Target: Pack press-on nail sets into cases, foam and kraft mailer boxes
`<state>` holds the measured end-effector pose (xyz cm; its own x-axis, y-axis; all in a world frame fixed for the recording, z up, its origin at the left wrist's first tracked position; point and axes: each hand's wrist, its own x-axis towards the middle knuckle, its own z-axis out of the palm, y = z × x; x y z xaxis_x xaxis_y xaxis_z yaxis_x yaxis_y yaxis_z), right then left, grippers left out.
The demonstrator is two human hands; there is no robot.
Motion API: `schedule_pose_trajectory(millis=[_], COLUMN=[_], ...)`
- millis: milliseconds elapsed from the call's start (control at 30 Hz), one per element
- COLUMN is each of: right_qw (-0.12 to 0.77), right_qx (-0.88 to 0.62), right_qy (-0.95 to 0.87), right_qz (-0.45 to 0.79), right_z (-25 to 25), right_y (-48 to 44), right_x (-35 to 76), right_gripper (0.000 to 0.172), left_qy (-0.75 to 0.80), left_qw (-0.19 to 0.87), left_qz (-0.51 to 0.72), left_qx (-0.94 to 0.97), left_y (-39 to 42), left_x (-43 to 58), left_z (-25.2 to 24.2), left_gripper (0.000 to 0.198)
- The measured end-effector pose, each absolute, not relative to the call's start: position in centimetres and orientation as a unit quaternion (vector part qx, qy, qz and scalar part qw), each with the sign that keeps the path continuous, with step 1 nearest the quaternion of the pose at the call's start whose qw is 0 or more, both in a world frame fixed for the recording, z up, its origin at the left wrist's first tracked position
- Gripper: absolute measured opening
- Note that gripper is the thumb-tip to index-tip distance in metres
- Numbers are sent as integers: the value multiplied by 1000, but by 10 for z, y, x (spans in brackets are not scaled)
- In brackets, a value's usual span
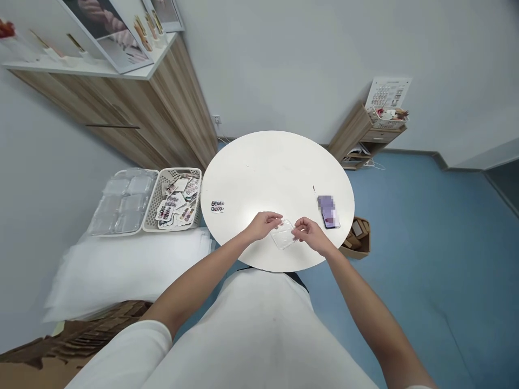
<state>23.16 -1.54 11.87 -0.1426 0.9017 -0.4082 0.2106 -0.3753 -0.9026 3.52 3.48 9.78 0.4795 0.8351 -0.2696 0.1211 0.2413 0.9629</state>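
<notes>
Between my two hands is a clear plastic case [283,235], tilted a little over the near part of the round white table [275,167]. My left hand [263,224] pinches its upper left edge with thumb and fingers. On the other side, my right hand [310,235] grips the right edge of the same case. Whatever the case contains, if anything, is too faint to make out. To the left on the table lies a small card of dark, patterned press-on nails [217,206]. A phone [328,211] with a purple screen rests at the right.
Left of the table, a white basket [198,216] holds many nail cards. Beside it a tray carries clear plastic cases [125,200], with white sheets [133,265] below. A cardboard box [367,246] stands on the floor at right. A wooden cabinet [178,102] is behind left.
</notes>
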Motion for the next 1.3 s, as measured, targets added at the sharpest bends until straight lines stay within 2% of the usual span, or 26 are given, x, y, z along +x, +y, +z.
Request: schedule_pose_trajectory(millis=[100,200,333,400,600,900,1000,1100,1200,1300], right_qw=[331,373,394,396,393,339,306,294,261,241], right_qx=[-596,-602,-598,-597,-597,-570,-581,-580,-516,-466], right_qy=[-436,-384,-353,-354,-371,-412,-491,-593,-676,-716], right_qz=[588,592,602,602,593,625,573,474,457,461], right_z=[118,114,109,108,117,109,105,108,113,113], right_y=[-24,-35,-46,-48,-41,-35,-29,-25,-21,-18], right_x=[224,218,216,218,232,264,275,283,287,286], right_gripper=[24,25,28,29,30,25,23,40,61,54], left_qy=[425,420,398,392,390,432,450,464,464,458], left_qw=[666,628,533,508,502,518,535,548,555,560], left_qz=[302,292,228,219,263,278,279,284,291,295], left_qx=[533,587,711,735,725,684,658,635,626,625], left_y=[36,28,12,8,7,-5,-6,-7,-9,-12], left_x=[27,15,6,9,30,60,64,66,70,73], left_z=[93,93,96,97,96,92,92,93,95,95], left_gripper=[44,54,102,111,84,81,77,76,76,75])
